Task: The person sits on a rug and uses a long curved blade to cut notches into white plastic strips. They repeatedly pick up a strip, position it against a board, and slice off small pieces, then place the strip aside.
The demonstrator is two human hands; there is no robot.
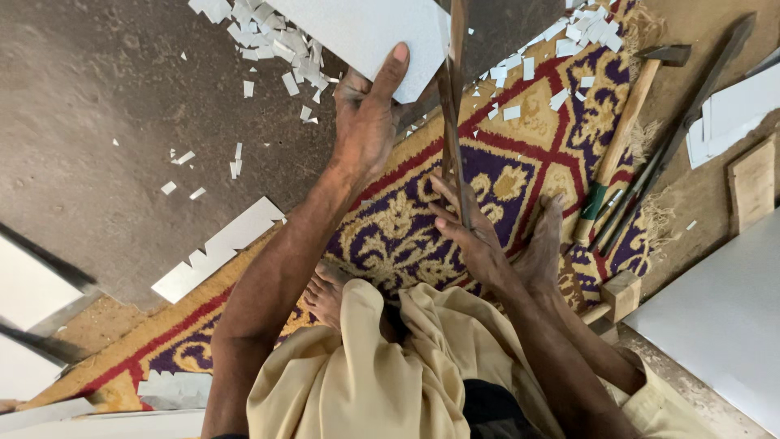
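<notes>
My left hand [367,122] grips the near edge of a flat white sheet [366,32], thumb on top, holding it over the floor. My right hand [467,236] is wrapped around the lower handle of long dark metal shears [452,106] that stand upright beside the sheet's right edge. Small white offcuts [268,36] lie scattered beneath and around the sheet. I sit on a patterned red, purple and yellow rug [520,171], my bare feet by my knees.
A jagged white strip [219,248] lies on the brown floor to the left. Wood-handled tools [626,138] rest along the rug's right edge, with a small wooden block [621,293]. Large white sheets [723,317] lie at right and lower left.
</notes>
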